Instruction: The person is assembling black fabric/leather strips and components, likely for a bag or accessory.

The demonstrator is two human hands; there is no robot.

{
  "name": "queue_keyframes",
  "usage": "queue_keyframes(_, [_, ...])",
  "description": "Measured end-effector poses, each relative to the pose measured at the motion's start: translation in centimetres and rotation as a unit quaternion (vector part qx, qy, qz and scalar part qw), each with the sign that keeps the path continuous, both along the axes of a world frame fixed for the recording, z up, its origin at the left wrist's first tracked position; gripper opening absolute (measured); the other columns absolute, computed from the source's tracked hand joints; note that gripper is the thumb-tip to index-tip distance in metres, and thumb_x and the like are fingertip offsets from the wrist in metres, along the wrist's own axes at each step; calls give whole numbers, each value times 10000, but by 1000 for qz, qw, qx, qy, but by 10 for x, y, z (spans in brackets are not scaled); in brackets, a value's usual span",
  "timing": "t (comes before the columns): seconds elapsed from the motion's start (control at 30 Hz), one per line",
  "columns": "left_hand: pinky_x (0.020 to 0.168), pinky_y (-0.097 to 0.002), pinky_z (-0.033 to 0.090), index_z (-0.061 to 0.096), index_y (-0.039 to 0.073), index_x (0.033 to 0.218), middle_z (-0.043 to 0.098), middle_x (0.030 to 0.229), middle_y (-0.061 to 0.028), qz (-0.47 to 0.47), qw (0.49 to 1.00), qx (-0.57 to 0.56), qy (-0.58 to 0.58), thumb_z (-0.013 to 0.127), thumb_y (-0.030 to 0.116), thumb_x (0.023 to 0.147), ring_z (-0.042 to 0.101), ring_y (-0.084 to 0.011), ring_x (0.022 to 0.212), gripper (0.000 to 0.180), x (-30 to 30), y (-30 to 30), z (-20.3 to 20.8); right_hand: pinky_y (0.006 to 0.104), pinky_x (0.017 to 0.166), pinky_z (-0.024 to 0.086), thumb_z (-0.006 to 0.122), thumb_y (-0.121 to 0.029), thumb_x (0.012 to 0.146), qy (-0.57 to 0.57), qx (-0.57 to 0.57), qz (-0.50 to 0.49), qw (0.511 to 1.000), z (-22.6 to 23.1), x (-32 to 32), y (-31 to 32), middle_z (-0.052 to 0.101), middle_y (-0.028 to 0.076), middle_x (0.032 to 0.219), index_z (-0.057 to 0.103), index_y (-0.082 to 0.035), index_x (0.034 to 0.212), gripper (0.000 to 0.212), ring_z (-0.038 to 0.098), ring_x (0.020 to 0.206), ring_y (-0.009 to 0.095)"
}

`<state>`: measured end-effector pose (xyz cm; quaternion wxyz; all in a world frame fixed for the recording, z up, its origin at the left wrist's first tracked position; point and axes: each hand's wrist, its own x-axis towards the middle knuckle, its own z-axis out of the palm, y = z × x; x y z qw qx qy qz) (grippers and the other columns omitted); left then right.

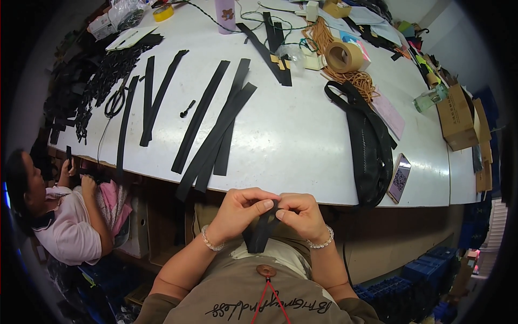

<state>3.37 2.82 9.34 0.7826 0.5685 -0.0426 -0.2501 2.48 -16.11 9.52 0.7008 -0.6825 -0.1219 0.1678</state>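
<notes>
In front of my body, just past the table's near edge, a length of black zipper tape (261, 233) hangs folded downward in a loop. The fingertips of my left hand (244, 212) pinch its upper end, and my right hand (300, 215) grips the same end from the other side. My two hands nearly touch, so the fingers hide whatever lies between them. On the table ahead, several more black zipper tapes (203, 116) lie flat, some crossed over each other. A small black zipper pull (188, 108) rests among them.
Black scissors (115, 101) and a pile of black zipper pulls (102, 70) lie at the left. A black bag (367, 146) and a phone (399, 178) are at the right, with a tape roll (344, 57) behind. A co-worker (70, 216) sits at left.
</notes>
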Motion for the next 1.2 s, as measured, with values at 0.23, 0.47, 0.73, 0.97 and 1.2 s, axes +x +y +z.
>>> queue_keyframes(0.23, [739, -212, 478, 673, -19, 1026, 659, 931, -60, 1, 997, 38, -65, 593, 15, 885, 594, -83, 832, 166, 0, 2, 0, 241, 508, 300, 585, -26, 798, 38, 33, -6, 999, -6, -1, 1, 438, -24, 611, 502, 1, 659, 163, 363, 575, 57])
queue_keyframes(0.47, [721, -210, 475, 680, -11, 1023, 650, 902, -53, 13, 993, 68, -99, 601, 3, 875, 588, -84, 818, 168, -2, 1, -1, 236, 498, 290, 588, -21, 792, 18, -3, -6, 1000, -1, 1, 1, 417, -32, 600, 498, -7, 646, 173, 350, 569, 49])
queue_keyframes(0.73, [682, -195, 462, 686, -2, 1027, 649, 878, -41, 20, 991, 90, -96, 615, 17, 874, 578, -69, 782, 170, 2, 4, 1, 219, 516, 332, 610, -37, 833, -11, -48, -83, 995, -1, -6, 11, 508, -3, 674, 548, 8, 718, 138, 413, 591, 44])
queue_keyframes(0.97, [677, -186, 465, 684, 2, 1039, 664, 858, -21, 58, 996, 62, -36, 613, 51, 889, 579, -49, 768, 172, 3, 0, -2, 188, 579, 430, 619, -63, 885, 66, 90, -223, 968, -15, -17, 30, 593, -11, 754, 616, 2, 825, 89, 521, 653, 46])
queue_keyframes(1.2, [660, -173, 458, 677, -1, 1056, 677, 875, -22, 50, 997, -13, 53, 610, 85, 896, 579, -38, 747, 194, -2, -3, -5, 180, 526, 384, 596, -12, 857, 120, 144, -181, 965, -16, -11, 23, 551, -27, 705, 597, -14, 781, 76, 475, 620, 24])
